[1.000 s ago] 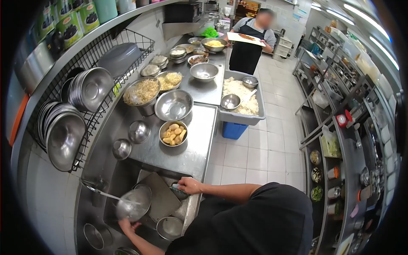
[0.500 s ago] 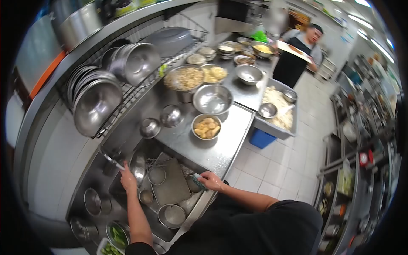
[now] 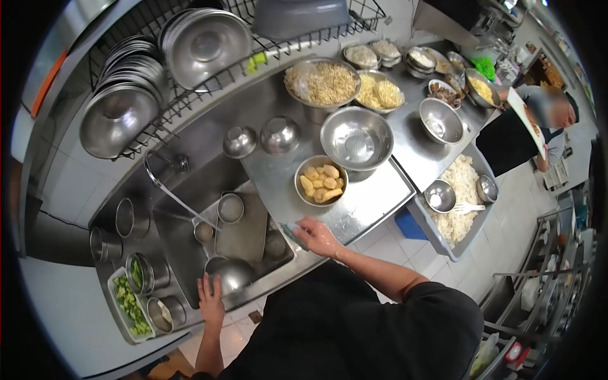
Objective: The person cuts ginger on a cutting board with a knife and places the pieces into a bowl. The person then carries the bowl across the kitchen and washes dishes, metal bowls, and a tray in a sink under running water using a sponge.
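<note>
My left hand (image 3: pixel 211 300) is at the front edge of the sink with its fingers spread. Beside them a round steel bowl (image 3: pixel 232 273) sits in the front of the basin; whether they touch it I cannot tell. A green scouring pad (image 3: pixel 292 235) is held in my right hand (image 3: pixel 318 237), over the sink's right rim. Deeper in the sink (image 3: pixel 182 218) lie a flat metal tray (image 3: pixel 248 231), a small round strainer (image 3: pixel 231 207) and a small metal cup (image 3: pixel 203 232). The faucet (image 3: pixel 159 180) reaches over the basin from the back wall.
Potato-like chunks fill a bowl (image 3: pixel 320 182) on the steel counter (image 3: pixel 373 190). A large bowl (image 3: pixel 356 139) stands behind it. Chopped greens fill a white tray (image 3: pixel 128 304) at left. A grey tub (image 3: pixel 453 250) is at right. A co-worker (image 3: pixel 525 133) holds a white board.
My left hand has left the faucet and moved to the sink's front edge. The steel bowl now sits at the front of the basin. My right hand still holds the scouring pad.
</note>
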### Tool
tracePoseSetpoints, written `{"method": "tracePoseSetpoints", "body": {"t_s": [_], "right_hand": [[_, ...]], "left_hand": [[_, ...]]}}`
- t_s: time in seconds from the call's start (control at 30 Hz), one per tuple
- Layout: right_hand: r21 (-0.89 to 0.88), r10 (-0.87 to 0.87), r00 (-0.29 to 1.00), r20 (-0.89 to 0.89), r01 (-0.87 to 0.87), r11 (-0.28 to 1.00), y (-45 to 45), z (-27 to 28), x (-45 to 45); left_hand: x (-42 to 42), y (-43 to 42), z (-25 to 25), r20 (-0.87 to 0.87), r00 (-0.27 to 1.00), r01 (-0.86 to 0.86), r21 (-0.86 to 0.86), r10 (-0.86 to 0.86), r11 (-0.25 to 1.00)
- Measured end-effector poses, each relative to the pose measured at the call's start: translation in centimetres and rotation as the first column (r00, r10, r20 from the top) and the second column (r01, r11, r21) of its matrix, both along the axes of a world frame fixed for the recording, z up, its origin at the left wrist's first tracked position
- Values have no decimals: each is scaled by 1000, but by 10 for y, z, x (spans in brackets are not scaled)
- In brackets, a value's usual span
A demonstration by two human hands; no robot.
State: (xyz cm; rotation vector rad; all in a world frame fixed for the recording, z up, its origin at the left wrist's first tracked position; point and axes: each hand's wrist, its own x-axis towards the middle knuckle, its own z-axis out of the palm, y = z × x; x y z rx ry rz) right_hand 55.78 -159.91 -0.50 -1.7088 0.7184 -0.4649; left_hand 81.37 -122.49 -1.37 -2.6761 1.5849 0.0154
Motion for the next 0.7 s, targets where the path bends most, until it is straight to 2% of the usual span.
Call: {"method": "tracePoseSetpoints", "body": {"t_s": [0.07, 0.1, 0.17, 0.2, 0.27, 0.3, 0.33, 0.37, 0.4, 0.43, 0.47, 0.5, 0.53, 0.57, 0.63, 0.67, 0.7], "right_hand": [[52, 16, 1000, 8, -16, 999, -4, 4, -16], [55, 14, 1000, 5, -14, 998, -3, 0, -23], [66, 23, 999, -25, -21, 998, -5, -6, -41], [64, 18, 1000, -15, -17, 998, -5, -4, -51], [110, 41, 995, -87, -32, 993, -6, -1, -73], [72, 20, 997, -79, -14, 997, -4, -11, -85], [24, 6, 998, -62, -5, 1000, -7, -20, -93], [66, -27, 997, -66, 32, 997, -9, -16, -102], [112, -63, 995, -82, 72, 991, -10, -12, -114], [65, -92, 994, -54, 95, 993, -13, -17, -124], [52, -87, 995, -51, 89, 995, -18, -20, -133], [86, -115, 992, -51, 120, 989, -21, -21, -143], [125, -147, 988, -54, 153, 980, -20, -22, -153], [129, -163, 985, -47, 168, 977, -23, 0, -163], [50, -212, 977, 4, 211, 976, -28, 7, -179], [16, -234, 972, 10, 234, 972, -29, 7, -187], [-55, -265, 964, 33, 267, 962, -31, 3, -194]], "left_hand": [[-21, -18, 16, -10, 995, -100, -5, 100, 995], [-25, -25, 25, -4, 995, -99, 1, 99, 995], [-30, -42, 50, -79, 996, -24, 160, 36, 987], [-34, -56, 71, -68, 997, -21, 157, 32, 987], [-39, -92, 131, 60, 997, 62, -133, -55, 989], [-44, -111, 161, 81, 996, 49, -150, -37, 987], [-50, -134, 191, 213, 955, 258, -265, -205, 929], [-56, -158, 223, 365, 866, 466, -334, -344, 820], [-64, -183, 255, 426, 802, 580, -390, -418, 716], [-72, -210, 282, 474, 744, 666, -465, -472, 583], [-88, -239, 304, 347, 829, 545, -678, -439, 493], [-85, -265, 326, 526, 708, 704, -569, -471, 424], [-82, -296, 339, 611, 638, 766, -568, -468, 302], [-90, -329, 360, 672, 615, 788, -543, -413, 289], [-73, -416, 380, 912, 308, 944, -258, -272, 204], [-69, -457, 384, 919, 320, 936, -268, -232, 230], [-58, -496, 387, 940, 286, 921, -215, -186, 326]]}}
